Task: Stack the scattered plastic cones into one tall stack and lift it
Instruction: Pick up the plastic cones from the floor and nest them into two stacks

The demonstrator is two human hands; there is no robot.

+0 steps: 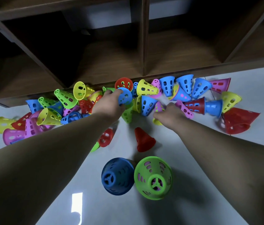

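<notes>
Dark wooden shelf unit (pixel 144 38) with open cubbies fills the far side of the view. Its base meets a pale, glossy floor (pixel 123 143). A bright patch of reflected light (pixel 77 203) sits near the floor's near edge. Scattered cones (pixel 147 88), perforated plastic in blue, yellow, green, pink and red, lie in a band along the floor's far edge against the shelf base. Most are tipped on their sides and many touch or overlap. Both bare forearms reach forward to this band. Left hand (pixel 110 104): fingers curled round the wide rim of a blue cone (pixel 124 96), grasping it above the heap near the middle of the far edge. Right hand (pixel 171 113): palm down, fingers bent onto cones just right of centre, touching a pink cone (pixel 158 106), with a yellow cone (pixel 156 121) partly under the palm. The hand is blurred, so I cannot tell whether it grasps anything. Toward the near edge, between the forearms, two cones stand wide end down, touching side by side. One is a dark blue cone (pixel 118 176). The other is a green cone (pixel 153 177), with pink showing through its holes. A small red cone (pixel 144 140) stands upright just beyond them, apart from the heap.
</notes>
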